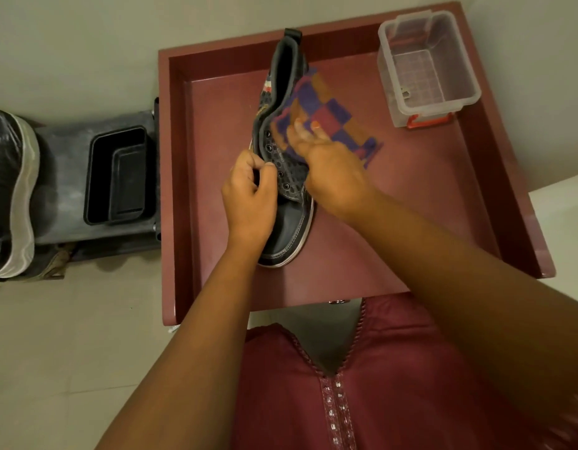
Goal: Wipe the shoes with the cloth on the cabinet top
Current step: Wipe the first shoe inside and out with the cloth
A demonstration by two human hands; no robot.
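A dark grey shoe (289,222) with a white sole edge lies on the reddish cabinet top (395,222), toe toward me and heel at the far side. My left hand (248,199) grips the shoe's left eyelet flap near the middle. A checkered purple, orange and red cloth (330,115) is draped over the shoe's right side. My right hand (330,167) lies flat on the cloth with fingers spread, pressing it against the shoe.
A clear plastic box (430,69) with a red clasp stands at the far right corner of the cabinet top. The top has raised rims at the left, back and right. A black tub (118,177) sits on a lower grey surface to the left.
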